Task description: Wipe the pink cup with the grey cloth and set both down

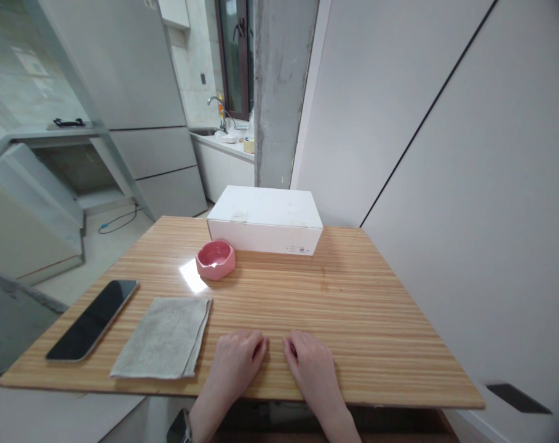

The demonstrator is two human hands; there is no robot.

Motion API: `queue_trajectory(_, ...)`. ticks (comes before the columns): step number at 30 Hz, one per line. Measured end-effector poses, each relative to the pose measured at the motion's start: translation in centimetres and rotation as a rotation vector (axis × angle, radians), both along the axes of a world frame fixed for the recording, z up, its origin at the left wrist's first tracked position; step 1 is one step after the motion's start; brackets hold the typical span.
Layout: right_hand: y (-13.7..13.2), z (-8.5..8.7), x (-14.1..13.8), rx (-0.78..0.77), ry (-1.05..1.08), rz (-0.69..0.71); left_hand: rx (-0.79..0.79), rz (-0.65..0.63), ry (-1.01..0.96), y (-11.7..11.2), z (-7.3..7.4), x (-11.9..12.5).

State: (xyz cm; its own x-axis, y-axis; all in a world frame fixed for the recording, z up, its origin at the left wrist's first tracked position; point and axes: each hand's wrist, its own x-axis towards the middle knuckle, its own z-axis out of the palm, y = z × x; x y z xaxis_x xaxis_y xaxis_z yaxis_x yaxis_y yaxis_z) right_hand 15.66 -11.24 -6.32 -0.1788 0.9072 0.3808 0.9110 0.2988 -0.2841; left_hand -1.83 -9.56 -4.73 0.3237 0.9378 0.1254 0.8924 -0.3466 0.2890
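My left hand (240,357) rests on the wooden table near its front edge, fingers curled into a loose fist with nothing visible in it. Beside it, a short gap to the right, my right hand (310,360) lies curled the same way, also with nothing showing in it. The folded grey cloth (163,338) is just left of my left hand, not touched by it. Farther back sits a pink bowl (216,261) with an angular rim. Behind the bowl stands a closed white box (266,218). A dark-screened phone (92,321) lies at the far left.
The wood-grain table (376,332) narrows towards the back. A white panelled wall (422,184) runs along its right side. Beyond the table are a grey pillar (281,92), a sink counter with a faucet (222,114), and white cabinets (163,147) on the left.
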Motion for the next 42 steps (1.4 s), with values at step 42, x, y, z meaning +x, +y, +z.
queue_trajectory(42,-0.1,-0.1,-0.1,0.010,0.035,0.005,0.006,0.097,-0.138,3.1,4.0,-1.7)
